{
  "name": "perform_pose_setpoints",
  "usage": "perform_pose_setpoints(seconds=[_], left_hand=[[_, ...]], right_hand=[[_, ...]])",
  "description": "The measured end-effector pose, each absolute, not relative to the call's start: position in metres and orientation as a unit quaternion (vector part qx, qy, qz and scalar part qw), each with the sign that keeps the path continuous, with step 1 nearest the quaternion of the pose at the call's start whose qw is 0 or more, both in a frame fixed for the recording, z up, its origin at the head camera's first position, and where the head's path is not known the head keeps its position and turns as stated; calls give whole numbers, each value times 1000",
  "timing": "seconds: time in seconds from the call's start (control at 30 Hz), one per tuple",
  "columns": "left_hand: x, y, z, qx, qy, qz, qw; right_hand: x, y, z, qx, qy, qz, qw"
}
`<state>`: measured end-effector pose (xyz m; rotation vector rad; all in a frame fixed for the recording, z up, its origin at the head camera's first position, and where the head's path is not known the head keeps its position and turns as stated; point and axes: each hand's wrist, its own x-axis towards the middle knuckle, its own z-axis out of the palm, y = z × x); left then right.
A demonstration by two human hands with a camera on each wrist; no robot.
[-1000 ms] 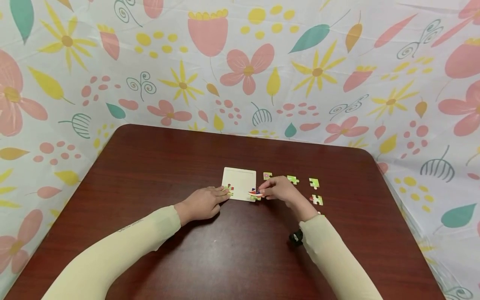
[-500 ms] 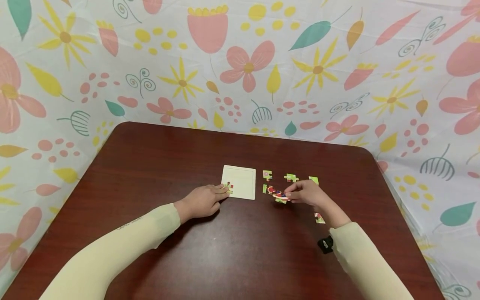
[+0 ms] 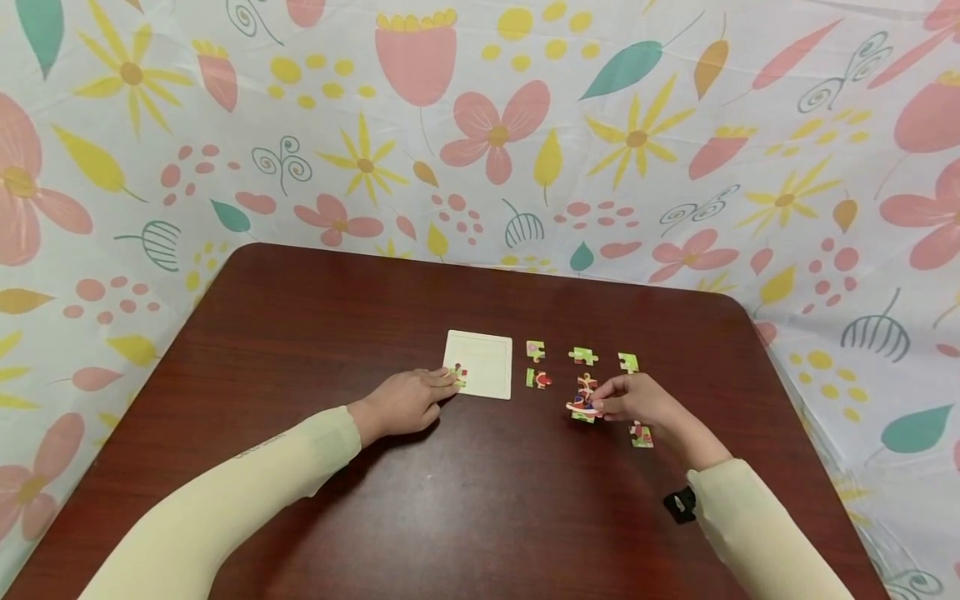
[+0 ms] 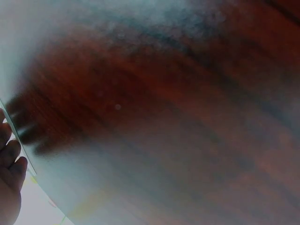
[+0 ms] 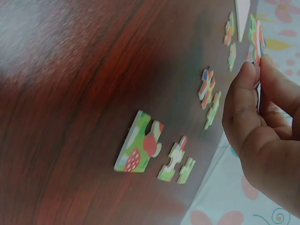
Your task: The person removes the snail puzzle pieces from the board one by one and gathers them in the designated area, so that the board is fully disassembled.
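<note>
A square cream puzzle tray (image 3: 491, 350) lies on the table with a green-and-red puzzle piece (image 3: 461, 377) in its near left corner. My left hand (image 3: 405, 404) rests its extended fingers on that corner; at the left wrist view's edge, only part of the hand (image 4: 10, 173) shows. Right of the tray, my right hand (image 3: 648, 410) pinches a jigsaw piece (image 3: 581, 412) with red, white, blue and green print between thumb and fingers. In the right wrist view this piece (image 5: 257, 40) is seen edge-on, raised off the tabletop.
Loose puzzle pieces lie right of the tray: a pink-flowered one (image 3: 534, 350), a green one (image 3: 583, 356), a red-and-green one (image 3: 537, 378), another at the far right (image 3: 628, 362) and one with a dotted red shape (image 5: 140, 150). A patterned cloth (image 3: 495, 183) hangs behind the table.
My right hand has carried the pinched piece from the tray's near right corner rightward, to among the loose pieces. My left hand has stayed on the tray's corner.
</note>
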<state>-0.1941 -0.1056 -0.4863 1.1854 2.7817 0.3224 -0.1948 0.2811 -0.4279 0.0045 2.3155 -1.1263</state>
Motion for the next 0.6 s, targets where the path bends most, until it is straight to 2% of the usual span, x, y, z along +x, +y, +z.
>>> perform_pose_setpoints(seconds=[0.6], left_hand=[[-194, -106, -487, 383, 916, 110, 49]], right_hand=[[-191, 295, -443, -9, 870, -402, 284]])
